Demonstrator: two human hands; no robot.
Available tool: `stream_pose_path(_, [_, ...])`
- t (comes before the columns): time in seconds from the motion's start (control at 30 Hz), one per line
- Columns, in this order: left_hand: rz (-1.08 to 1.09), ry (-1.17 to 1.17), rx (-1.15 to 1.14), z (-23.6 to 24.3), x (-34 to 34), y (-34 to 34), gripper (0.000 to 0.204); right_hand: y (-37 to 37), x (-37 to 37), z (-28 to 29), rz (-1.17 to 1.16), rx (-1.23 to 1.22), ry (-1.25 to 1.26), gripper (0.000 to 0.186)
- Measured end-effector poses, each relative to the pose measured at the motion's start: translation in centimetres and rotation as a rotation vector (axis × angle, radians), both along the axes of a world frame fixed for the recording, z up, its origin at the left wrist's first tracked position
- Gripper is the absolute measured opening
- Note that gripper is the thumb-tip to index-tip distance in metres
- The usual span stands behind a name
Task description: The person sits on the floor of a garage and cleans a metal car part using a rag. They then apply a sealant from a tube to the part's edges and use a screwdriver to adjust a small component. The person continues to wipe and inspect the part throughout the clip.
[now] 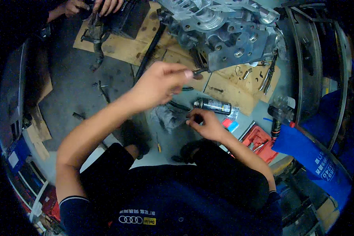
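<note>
My left hand (157, 84) reaches out over the floor, slightly blurred. Its thumb and fingertips pinch a short dark rod-like piece (200, 71), close to the lower corner of a grey metal engine casting (232, 43). Lower and to the right, my right hand (208, 125) is curled with thumb and forefinger pressed together; what lies between them, if anything, is too small to tell. A black spray can (212, 105) lies just beyond the right hand. Beside its fingertips are a crumpled grey cloth or plastic bag (169, 118) and a dark curved hose (179, 106).
Stained cardboard (240, 88) under the casting holds pliers (268, 78), bolts and small parts. At right are a red tool case (261, 145), bottles (277, 118) and a metal rack (299, 74). A screwdriver (159, 143) lies between my feet. Another person's hands (106, 6) work at upper left.
</note>
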State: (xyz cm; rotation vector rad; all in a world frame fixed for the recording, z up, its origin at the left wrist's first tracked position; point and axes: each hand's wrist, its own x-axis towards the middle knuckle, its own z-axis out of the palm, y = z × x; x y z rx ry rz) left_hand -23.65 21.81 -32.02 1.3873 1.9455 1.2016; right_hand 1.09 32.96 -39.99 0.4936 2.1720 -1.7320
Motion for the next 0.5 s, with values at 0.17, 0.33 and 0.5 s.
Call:
stream_pose_path(0.17, [0.021,-1.128,-0.410,3.3,-1.3,0.5,0.038,-0.1,-0.1,0.2,0.006,0.057,0.048,0.019])
stream_pose_path(0.33, [-0.135,0.458,-0.105,1.6,0.4,-0.2,0.048,-0.1,0.8,-0.6,0.034,0.040,-0.020,0.019])
stream_pose_path(0.5, [-0.008,0.339,0.133,-0.9,0.7,0.2,0.045,-0.5,0.2,-0.4,0.047,0.028,-0.027,0.021])
